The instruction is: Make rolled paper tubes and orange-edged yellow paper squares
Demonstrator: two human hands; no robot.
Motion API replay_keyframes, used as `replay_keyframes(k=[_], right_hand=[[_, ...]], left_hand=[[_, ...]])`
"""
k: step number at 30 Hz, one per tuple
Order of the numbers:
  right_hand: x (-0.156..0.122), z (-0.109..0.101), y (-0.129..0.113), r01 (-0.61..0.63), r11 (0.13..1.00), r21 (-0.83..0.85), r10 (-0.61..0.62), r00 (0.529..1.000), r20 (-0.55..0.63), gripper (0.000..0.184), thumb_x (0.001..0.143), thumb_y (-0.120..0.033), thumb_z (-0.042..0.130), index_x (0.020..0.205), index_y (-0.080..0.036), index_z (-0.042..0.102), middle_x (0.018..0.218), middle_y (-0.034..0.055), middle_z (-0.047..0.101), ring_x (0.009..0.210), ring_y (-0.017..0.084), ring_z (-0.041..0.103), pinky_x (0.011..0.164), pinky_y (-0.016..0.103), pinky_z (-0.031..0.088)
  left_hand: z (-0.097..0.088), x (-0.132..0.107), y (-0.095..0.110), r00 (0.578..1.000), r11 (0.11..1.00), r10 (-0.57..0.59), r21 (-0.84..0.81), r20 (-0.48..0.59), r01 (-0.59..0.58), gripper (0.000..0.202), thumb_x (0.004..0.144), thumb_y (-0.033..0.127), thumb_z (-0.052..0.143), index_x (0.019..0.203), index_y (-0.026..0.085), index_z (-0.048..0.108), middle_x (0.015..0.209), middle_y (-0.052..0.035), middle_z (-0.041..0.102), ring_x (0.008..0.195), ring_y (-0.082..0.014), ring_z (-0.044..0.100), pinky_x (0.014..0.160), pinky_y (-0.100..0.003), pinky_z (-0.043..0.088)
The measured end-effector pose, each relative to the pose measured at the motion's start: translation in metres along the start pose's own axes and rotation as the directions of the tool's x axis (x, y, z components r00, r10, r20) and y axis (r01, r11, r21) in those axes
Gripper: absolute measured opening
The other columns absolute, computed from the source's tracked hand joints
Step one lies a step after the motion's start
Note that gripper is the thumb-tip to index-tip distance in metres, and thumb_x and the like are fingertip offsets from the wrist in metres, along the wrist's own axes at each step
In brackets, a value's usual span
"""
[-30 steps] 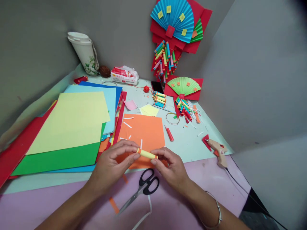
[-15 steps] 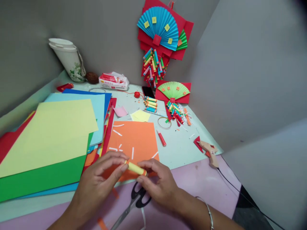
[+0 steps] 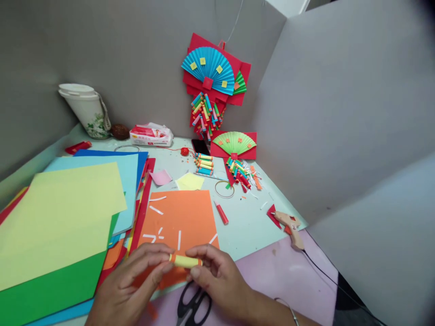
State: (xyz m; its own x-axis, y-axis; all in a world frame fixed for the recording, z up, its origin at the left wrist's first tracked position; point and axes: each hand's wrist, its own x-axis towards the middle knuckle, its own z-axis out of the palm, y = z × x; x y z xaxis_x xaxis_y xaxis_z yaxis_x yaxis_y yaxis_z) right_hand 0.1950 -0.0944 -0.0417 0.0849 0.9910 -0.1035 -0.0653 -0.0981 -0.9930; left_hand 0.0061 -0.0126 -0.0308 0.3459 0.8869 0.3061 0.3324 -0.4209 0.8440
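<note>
Tabletop (image 3: 248, 226): pale green, walled by grey panels, strewn with craft paper.
Paper roll (image 3: 185, 261): yellow with an orange band at its left end, held level above the near edge of the orange sheet (image 3: 176, 213).
Left hand (image 3: 132, 285): fingertips pinched on the roll's left end.
Right hand (image 3: 220, 278): thumb and fingers closed on its right end.
Scissors (image 3: 192, 308): just below both hands.
Glue gun (image 3: 288, 222): well to the right.
</note>
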Motion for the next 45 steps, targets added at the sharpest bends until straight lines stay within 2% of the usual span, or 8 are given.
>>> replay_keyframes(k=[3,9,17,25,31,39,42,45], right_hand=[[0.003,0.001,-0.002,-0.038,0.994,0.104,0.036,0.999,0.025,0.043,0.08,-0.052,0.073,0.103,-0.016,0.067,0.075,0.0012,0.064,0.066,0.011,0.057,0.066,0.024,0.047],[0.007,0.003,0.004,-0.033,0.991,0.127,0.033,0.999,0.002,0.05,0.073,-0.057,0.078,0.098,-0.015,0.067,0.071,-0.0018,0.059,0.061,0.008,0.051,0.06,0.02,0.039],[0.007,0.003,0.003,-0.049,0.989,0.136,0.043,0.998,0.043,0.048,0.075,-0.057,0.077,0.094,-0.014,0.068,0.071,0.0011,0.064,0.063,0.011,0.057,0.062,0.023,0.045],[0.007,-0.001,0.005,-0.028,0.998,0.064,0.025,0.999,0.043,0.04,0.081,-0.053,0.073,0.094,-0.015,0.067,0.073,0.0,0.06,0.064,0.01,0.052,0.062,0.022,0.042],[0.008,0.001,0.012,0.016,1.0,0.003,-0.016,1.0,0.005,0.043,0.076,-0.055,0.076,0.096,-0.017,0.071,0.081,0.0023,0.061,0.07,0.013,0.055,0.066,0.026,0.045],[0.008,0.004,0.018,0.046,0.996,-0.071,-0.042,0.997,0.06,0.041,0.077,-0.057,0.074,0.091,-0.018,0.071,0.08,0.0037,0.064,0.065,0.012,0.056,0.062,0.027,0.045],[0.008,0.003,0.021,0.035,0.999,-0.035,-0.033,0.997,0.067,0.044,0.075,-0.056,0.076,0.095,-0.018,0.07,0.08,0.0027,0.062,0.061,0.011,0.055,0.056,0.024,0.043],[0.008,0.001,0.018,0.057,0.995,-0.076,-0.055,0.998,0.02,0.041,0.076,-0.055,0.076,0.094,-0.018,0.071,0.079,0.0023,0.06,0.064,0.012,0.054,0.059,0.024,0.043]], left_hand=[[0.001,0.003,0.003,0.999,0.999,0.037,-0.033,-0.007,-0.037,0.016,0.079,0.046,0.069,0.074,0.033,0.077,0.088,0.0017,0.076,0.083,-0.0156,0.073,0.078,-0.017,0.056],[0.0,0.006,0.007,0.998,0.998,0.066,-0.005,0.01,-0.066,0.016,0.082,0.044,0.068,0.078,0.032,0.077,0.09,0.0013,0.077,0.086,-0.015,0.073,0.078,-0.015,0.055],[-0.002,0.0,0.014,0.986,0.987,0.16,0.004,0.05,-0.161,0.015,0.085,0.033,0.065,0.073,0.028,0.072,0.081,0.0023,0.072,0.078,-0.0121,0.071,0.073,-0.013,0.053],[0.001,0.002,0.013,0.991,0.99,0.137,-0.032,0.013,-0.136,0.01,0.082,0.032,0.069,0.075,0.029,0.075,0.083,0.0019,0.075,0.078,-0.0126,0.072,0.072,-0.014,0.054],[-0.001,0.0,0.016,0.993,0.997,0.07,0.031,0.091,-0.074,0.021,0.087,0.034,0.06,0.071,0.025,0.07,0.081,-0.0003,0.072,0.078,-0.0155,0.07,0.071,-0.019,0.054],[-0.003,-0.001,0.014,0.981,0.987,0.153,0.037,0.118,-0.158,0.019,0.089,0.029,0.06,0.071,0.024,0.065,0.077,0.0008,0.069,0.076,-0.0136,0.067,0.071,-0.018,0.052],[-0.002,-0.001,0.013,0.988,0.991,0.124,0.027,0.095,-0.127,0.018,0.088,0.03,0.061,0.071,0.025,0.067,0.078,0.0008,0.069,0.077,-0.0138,0.068,0.071,-0.018,0.052],[-0.001,-0.002,0.009,0.994,0.997,0.071,0.006,0.085,-0.072,0.017,0.088,0.033,0.062,0.074,0.026,0.07,0.082,0.0008,0.072,0.081,-0.0142,0.069,0.074,-0.018,0.053]])
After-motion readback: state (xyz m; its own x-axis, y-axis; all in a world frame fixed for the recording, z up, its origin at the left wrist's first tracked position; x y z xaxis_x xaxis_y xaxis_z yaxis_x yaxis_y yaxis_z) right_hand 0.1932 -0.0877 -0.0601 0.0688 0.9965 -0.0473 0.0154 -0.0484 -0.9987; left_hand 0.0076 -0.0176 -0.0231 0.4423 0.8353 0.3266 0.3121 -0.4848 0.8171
